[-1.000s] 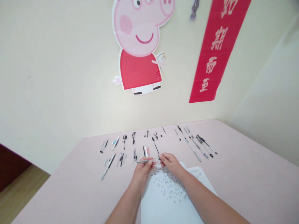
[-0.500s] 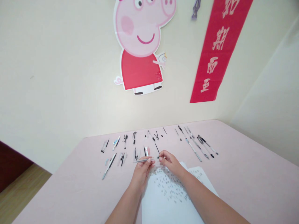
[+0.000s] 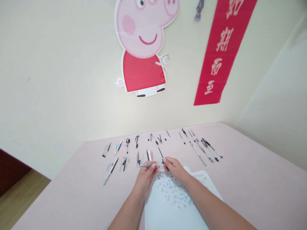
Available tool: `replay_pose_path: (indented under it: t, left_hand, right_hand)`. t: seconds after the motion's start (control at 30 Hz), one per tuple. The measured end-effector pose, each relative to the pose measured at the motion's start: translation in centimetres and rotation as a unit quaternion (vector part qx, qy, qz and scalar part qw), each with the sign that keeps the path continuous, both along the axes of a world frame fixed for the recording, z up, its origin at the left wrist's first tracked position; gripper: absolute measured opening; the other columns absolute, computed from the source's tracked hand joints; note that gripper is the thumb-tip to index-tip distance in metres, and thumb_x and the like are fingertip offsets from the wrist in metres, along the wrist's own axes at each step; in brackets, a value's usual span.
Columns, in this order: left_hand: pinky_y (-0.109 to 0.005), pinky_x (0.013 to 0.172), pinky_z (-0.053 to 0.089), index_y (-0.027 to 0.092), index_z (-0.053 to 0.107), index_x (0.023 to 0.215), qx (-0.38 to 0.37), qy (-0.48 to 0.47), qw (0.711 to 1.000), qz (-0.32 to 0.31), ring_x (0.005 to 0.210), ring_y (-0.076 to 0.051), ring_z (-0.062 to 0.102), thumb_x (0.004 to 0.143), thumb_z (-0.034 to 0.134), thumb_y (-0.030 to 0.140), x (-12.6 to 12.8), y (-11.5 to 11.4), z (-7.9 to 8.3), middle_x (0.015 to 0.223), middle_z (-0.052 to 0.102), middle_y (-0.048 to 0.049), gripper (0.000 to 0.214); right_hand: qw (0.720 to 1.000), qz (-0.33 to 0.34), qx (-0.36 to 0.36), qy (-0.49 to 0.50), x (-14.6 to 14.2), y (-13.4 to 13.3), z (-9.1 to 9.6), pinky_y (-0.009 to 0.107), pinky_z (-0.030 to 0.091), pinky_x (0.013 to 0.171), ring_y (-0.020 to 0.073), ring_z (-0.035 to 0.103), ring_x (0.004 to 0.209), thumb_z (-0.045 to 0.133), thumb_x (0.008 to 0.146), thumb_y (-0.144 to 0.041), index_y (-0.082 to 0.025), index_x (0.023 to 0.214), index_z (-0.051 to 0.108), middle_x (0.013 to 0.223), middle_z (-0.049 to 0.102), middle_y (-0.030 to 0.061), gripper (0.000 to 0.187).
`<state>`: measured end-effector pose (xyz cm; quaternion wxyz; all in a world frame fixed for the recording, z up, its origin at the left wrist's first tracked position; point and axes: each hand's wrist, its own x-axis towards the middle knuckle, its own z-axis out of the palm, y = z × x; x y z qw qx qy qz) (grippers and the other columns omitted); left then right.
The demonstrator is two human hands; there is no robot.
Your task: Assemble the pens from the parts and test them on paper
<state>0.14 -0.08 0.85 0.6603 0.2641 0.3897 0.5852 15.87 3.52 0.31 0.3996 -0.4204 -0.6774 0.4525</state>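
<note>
My left hand (image 3: 146, 175) is closed around a slim, pale grey pen barrel (image 3: 145, 165), which points left from the fingers and lies nearly level. Just to its right, my right hand (image 3: 174, 166) pinches a small dark pen part (image 3: 163, 161); its exact kind is too small to make out. A thin black refill (image 3: 160, 152) reaches down to those right fingertips, and I cannot tell whether it is held or lies on the table. Beneath both wrists are white sheets of paper (image 3: 165, 210) covered with small handwritten marks.
On the pink tabletop (image 3: 79, 191), several taken-apart pens (image 3: 124, 163) lie to the left. More pens, refills and caps (image 3: 208, 148) lie to the right and along the back. Behind the table rises a pale wall (image 3: 72, 95) with a pig cutout (image 3: 144, 72) and a red banner (image 3: 216, 60).
The view has shifted slightly. The right fingertips have drawn closer together on the small dark part; the left hand keeps its hold on the pen barrel.
</note>
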Motion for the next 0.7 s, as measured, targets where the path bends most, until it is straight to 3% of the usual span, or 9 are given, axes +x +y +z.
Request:
replay_pose_path:
  t: [0.27, 0.43, 0.7]
  left_hand:
    - [-0.018, 0.065, 0.052, 0.013, 0.063, 0.082, -0.002, -0.015, 1.0, 0.019, 0.07, -0.011, 0.064, 0.064, 0.076, 0.022, 0.03, 0.17, -0.04, 0.072, 0.067, -0.0027, 0.024]
    - [-0.018, 0.066, 0.052, 0.013, 0.063, 0.082, 0.0, -0.009, 1.0, 0.011, 0.072, -0.011, 0.064, 0.064, 0.076, 0.022, -0.03, 0.13, -0.18, 0.073, 0.067, -0.0025, 0.024]
    - [-0.019, 0.067, 0.052, 0.013, 0.064, 0.082, 0.0, -0.004, 1.0, 0.004, 0.071, -0.011, 0.064, 0.062, 0.077, 0.024, 0.01, 0.06, -0.22, 0.073, 0.067, -0.0024, 0.026]
  right_hand:
    - [0.996, 0.03, -0.025, 0.077, 0.2, -0.16, -0.17, 0.024, 0.04, 0.056, 0.0126, 0.05, 0.062, 0.048, 0.081, -0.054, -0.02, 0.085, 0.049, 0.07, 0.054, -0.0008, 0.034]
    - [0.999, 0.021, 0.001, 0.05, 0.24, 0.0, -0.43, 0.024, 0.039, 0.058, 0.0119, 0.048, 0.059, 0.045, 0.084, -0.053, -0.019, 0.078, 0.049, 0.066, 0.053, -0.0013, 0.034]
    - [1.0, 0.003, 0.012, -0.002, -0.05, 0.01, -0.11, 0.024, 0.036, 0.056, 0.0112, 0.045, 0.053, 0.035, 0.085, -0.059, -0.018, 0.057, 0.048, 0.053, 0.049, -0.0014, 0.052]
